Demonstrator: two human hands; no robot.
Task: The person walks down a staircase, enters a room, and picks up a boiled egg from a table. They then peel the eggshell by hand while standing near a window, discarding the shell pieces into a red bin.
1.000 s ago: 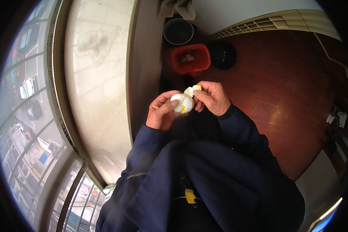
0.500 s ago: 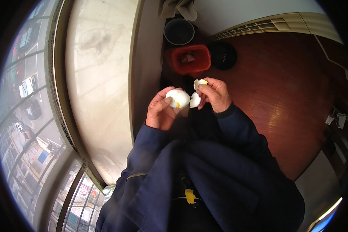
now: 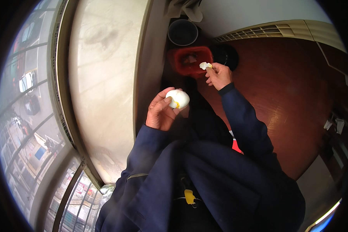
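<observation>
Nearest the camera, the person's dark navy jacket fills the lower middle of the view, both sleeves reaching upward. The left hand point(image 3: 161, 112) is curled closed around a white, rounded peeled egg point(image 3: 177, 98), gripped between thumb and fingertips, with a small patch of yellow showing at its lower edge. The egg sits near the middle of the picture, above the person's lap.

Further out and to the right, the right hand point(image 3: 219, 75) is stretched forward, well apart from the left. Its fingers are pinched shut on a small white scrap of eggshell with a trace of yellow point(image 3: 205, 65). The scrap is held just over the near rim of a red plastic rectangular bin point(image 3: 179, 63) that stands on the reddish-brown wooden floor point(image 3: 290, 89).

Beyond the bin stands a dark round bucket point(image 3: 182, 32), and a black round object point(image 3: 227, 56) lies just right of the bin. Along the left runs a pale stone window ledge point(image 3: 104, 77), with a street far below outside the glass.
</observation>
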